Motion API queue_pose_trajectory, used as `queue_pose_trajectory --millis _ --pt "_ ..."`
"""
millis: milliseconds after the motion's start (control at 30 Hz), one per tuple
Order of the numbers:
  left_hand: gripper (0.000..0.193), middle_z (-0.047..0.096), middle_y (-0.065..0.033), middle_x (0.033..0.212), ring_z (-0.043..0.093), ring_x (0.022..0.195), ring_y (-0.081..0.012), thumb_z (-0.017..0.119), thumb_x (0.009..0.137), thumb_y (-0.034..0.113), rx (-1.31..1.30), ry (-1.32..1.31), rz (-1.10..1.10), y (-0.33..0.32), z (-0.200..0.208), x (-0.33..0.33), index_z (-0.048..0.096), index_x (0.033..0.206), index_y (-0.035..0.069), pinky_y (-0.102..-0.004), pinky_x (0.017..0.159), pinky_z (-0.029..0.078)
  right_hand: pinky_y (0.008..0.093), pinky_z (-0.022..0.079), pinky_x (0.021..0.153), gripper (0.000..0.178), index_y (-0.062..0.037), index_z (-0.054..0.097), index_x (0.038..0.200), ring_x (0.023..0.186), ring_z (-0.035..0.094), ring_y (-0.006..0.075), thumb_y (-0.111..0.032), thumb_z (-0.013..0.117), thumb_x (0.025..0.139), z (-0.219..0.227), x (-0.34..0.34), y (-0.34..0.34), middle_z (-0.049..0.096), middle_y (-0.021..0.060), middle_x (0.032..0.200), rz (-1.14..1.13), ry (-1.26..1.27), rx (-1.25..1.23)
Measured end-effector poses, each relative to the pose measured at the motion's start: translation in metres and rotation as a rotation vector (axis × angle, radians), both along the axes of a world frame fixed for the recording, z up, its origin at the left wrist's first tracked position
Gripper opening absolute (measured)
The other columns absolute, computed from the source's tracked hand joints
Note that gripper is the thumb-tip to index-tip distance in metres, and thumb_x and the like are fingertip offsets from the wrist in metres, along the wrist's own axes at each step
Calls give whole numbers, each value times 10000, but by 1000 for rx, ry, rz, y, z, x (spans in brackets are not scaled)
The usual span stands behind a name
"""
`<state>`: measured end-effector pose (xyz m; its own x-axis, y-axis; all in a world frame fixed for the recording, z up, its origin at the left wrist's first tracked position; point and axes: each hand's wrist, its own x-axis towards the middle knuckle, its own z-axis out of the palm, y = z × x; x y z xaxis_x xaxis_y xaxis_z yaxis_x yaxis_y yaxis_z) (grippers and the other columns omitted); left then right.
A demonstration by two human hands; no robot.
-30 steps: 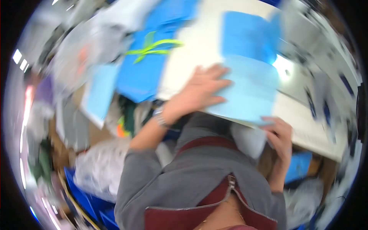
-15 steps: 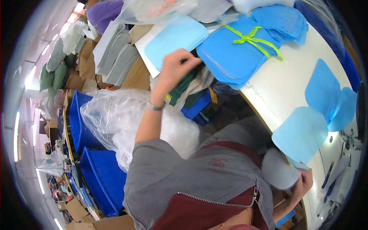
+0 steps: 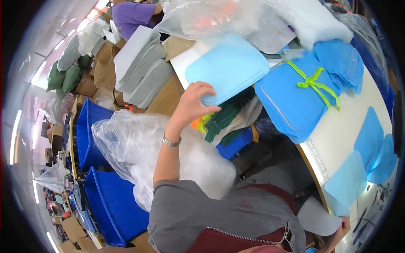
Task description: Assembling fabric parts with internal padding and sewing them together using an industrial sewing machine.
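Note:
My left hand (image 3: 195, 103), with a metal watch on its wrist, reaches to the near left corner of a stack of light blue rounded fabric pieces (image 3: 230, 69). Its thumb and fingers are curved and apart at that corner. My right hand (image 3: 344, 227), at the lower right table edge, is closed at the corner of a light blue fabric piece (image 3: 348, 181). A grey rounded piece (image 3: 318, 217) hangs beside those fingers, over the table edge; whether they hold it too is hard to tell.
Darker blue fabric pieces (image 3: 280, 99), tied with a yellow-green strip, lie on the white table (image 3: 314, 154). More blue pieces (image 3: 369, 135) are at its right. A filled clear plastic bag (image 3: 181, 160), blue bins (image 3: 112, 202) and grey stacks (image 3: 141, 69) stand left. A person in purple (image 3: 130, 19) is beyond.
My left hand's fingers have parted at the light blue stack's corner. The view has shifted, so the table things sit lower and further right. My right hand stays at the light blue piece.

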<state>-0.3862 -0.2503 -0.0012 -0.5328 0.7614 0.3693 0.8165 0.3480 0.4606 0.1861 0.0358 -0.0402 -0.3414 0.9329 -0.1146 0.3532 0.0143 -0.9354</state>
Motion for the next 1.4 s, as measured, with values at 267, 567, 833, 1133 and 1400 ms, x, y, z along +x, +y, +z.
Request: queue_pose_trajectory --millis 267,567,833,1133,1400 --pt "312 622 -56 1029 557 967 -247 731 672 67 -69 119 61 1 -4 -3 627 965 68 -327 834 454 207 372 640 120 -52 508 677 678 433 63 -7 542 783 -5 14 19 477 -34 697 -19 -164 14" --pt "209 569 -61 665 487 592 -155 672 801 147 220 -228 298 5 -19 -28 641 980 42 -280 582 429 216 405 636 71 -62 543 744 677 484 80 -17 534 798 -7 19 19 522 -28 747 11 -115 32" --pt "253 475 3 590 405 580 -73 644 821 130 222 -504 326 5 -18 -35 610 1052 33 -239 566 374 207 407 628 69 -65 553 759 671 488 72 -20 537 808 -11 25 15 526 -25 745 -91 -137 66" --pt "349 620 2 812 533 794 -79 676 775 39 173 -407 161 4 -4 -25 607 1117 39 -229 711 432 219 425 614 38 -49 592 788 669 504 77 -49 570 819 -6 24 16 553 -14 755 -69 -106 16" --pt "202 607 -23 929 582 845 -158 702 732 26 89 -285 63 1 -11 -23 703 921 97 -272 719 486 209 402 602 70 -55 584 751 652 482 65 -33 565 815 -6 11 12 545 -19 727 -94 -123 40"
